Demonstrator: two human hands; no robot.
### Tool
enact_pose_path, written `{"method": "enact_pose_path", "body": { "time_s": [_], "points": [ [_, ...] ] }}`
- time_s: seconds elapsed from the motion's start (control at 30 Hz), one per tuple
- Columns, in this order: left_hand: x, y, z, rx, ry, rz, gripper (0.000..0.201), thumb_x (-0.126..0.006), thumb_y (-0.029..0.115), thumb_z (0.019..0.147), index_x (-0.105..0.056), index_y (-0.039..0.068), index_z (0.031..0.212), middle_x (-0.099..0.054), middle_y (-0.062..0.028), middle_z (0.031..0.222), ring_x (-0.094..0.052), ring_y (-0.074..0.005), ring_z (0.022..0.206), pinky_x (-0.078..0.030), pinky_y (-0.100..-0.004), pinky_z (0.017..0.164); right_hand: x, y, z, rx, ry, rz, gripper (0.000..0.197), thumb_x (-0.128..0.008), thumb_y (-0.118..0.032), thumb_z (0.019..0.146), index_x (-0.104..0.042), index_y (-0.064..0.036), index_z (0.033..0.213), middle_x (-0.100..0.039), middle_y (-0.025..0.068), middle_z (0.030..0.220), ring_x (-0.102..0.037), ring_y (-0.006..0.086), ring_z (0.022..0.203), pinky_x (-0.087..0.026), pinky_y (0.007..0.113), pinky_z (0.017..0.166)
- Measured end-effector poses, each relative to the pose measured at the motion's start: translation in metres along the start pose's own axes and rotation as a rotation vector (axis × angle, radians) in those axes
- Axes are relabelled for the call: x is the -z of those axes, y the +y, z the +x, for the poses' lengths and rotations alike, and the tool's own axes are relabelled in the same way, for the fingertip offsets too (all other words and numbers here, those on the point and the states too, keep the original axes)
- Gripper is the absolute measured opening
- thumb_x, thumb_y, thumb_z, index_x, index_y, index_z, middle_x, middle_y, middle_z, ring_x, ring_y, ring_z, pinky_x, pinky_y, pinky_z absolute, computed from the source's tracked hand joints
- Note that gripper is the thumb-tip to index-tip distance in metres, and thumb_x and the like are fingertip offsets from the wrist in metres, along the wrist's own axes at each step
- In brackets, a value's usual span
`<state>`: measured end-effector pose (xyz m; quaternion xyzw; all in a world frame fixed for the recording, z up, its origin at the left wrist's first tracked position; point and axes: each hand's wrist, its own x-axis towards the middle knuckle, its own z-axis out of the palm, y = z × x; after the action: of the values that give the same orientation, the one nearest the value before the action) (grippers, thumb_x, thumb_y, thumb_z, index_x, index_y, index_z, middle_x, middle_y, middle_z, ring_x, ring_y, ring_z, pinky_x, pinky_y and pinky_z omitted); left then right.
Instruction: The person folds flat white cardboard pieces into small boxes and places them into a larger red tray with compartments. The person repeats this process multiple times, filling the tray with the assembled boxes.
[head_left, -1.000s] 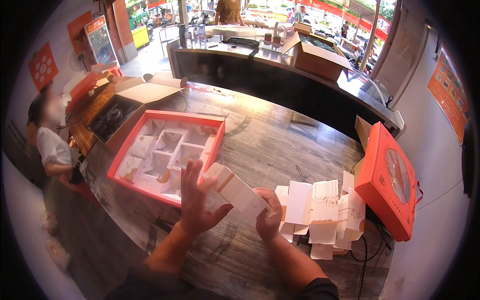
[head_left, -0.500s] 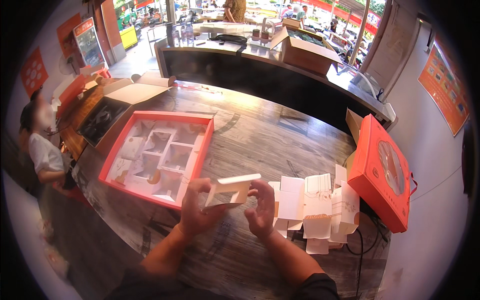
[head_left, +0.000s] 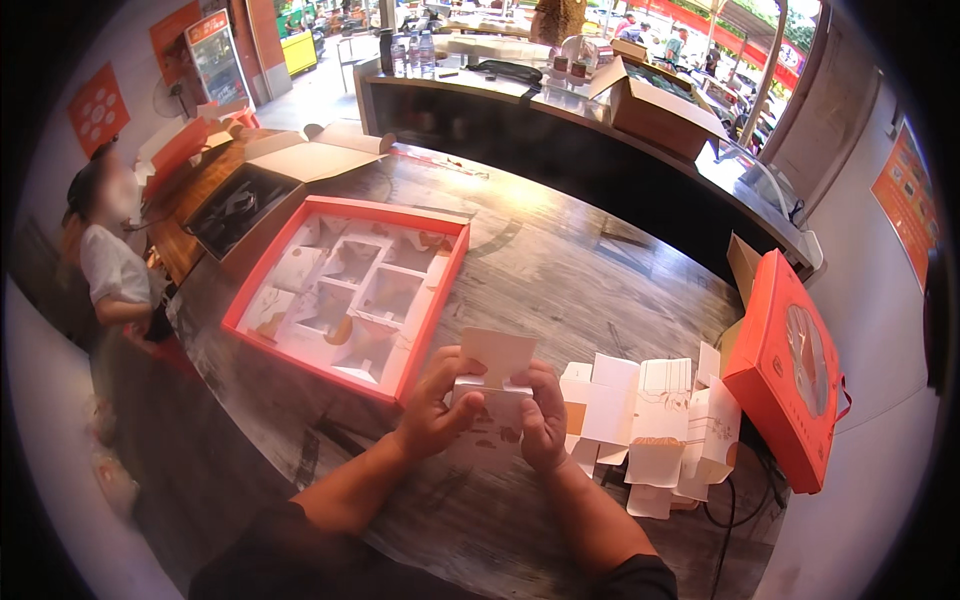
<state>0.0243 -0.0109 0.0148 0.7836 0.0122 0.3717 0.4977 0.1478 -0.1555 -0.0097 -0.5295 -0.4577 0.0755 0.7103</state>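
Between my hands I hold a small cardboard box, its raised flap standing up plain and pale while the printed side faces me. My left hand is closed on the box's left side, thumb on the near face. On the opposite side my right hand grips it, with fingers near the small side tabs. Just left of my hands lies a shallow red box with white printed compartments inside. To the right, several flattened white carton pieces overlap on the table.
A red carry box with a round window leans at the right, above dark cables. An open brown carton stands at the far left near a person. Beyond the wooden table runs a counter holding another carton.
The small box has been turned so its flap stands upright and its printed face shows. My right hand has closed onto it. The whole view has shifted slightly.
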Motion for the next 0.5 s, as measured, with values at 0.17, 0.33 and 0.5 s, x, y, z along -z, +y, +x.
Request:
{"method": "enact_pose_path", "body": {
  "time_s": [0.17, 0.33, 0.5],
  "points": [
    [0.002, -0.019, -0.012, 0.139, -0.036, -0.096, 0.038, -0.061, 0.041, 0.105, -0.059, 0.004, 0.099, -0.057, -0.0117, 0.111, -0.055, -0.0237, 0.103, -0.046, -0.0337, 0.092, 0.004, 0.007, -0.002, -0.014, -0.064, -0.104, 0.019, -0.053, -0.011, 0.094, -0.059, -0.0009, 0.108, -0.058, 0.0174, 0.123, -0.057, 0.0283, 0.113, -0.044, 0.04, 0.101],
    [-0.008, -0.015, -0.011, 0.198, 0.069, -0.226, 0.03, -0.063, 0.033, 0.106, -0.058, 0.004, 0.103, -0.057, -0.0093, 0.115, -0.056, -0.0183, 0.104, -0.047, -0.0301, 0.092, -0.005, 0.012, -0.011, -0.099, 0.015, 0.129, 0.022, -0.049, -0.01, 0.104, -0.051, -0.0036, 0.124, -0.058, 0.015, 0.128, -0.057, 0.0212, 0.114, -0.045, 0.036, 0.102],
    [-0.017, -0.016, -0.015, 0.225, 0.189, -0.501, 0.03, -0.068, 0.026, 0.103, -0.057, 0.005, 0.122, -0.058, -0.0086, 0.124, -0.059, -0.0123, 0.106, -0.051, -0.026, 0.09, -0.011, -0.002, -0.008, -0.198, 0.058, 0.263, 0.027, -0.048, -0.006, 0.105, -0.048, -0.0032, 0.131, -0.058, 0.0152, 0.13, -0.057, 0.0203, 0.116, -0.045, 0.036, 0.104]
  ]
}}
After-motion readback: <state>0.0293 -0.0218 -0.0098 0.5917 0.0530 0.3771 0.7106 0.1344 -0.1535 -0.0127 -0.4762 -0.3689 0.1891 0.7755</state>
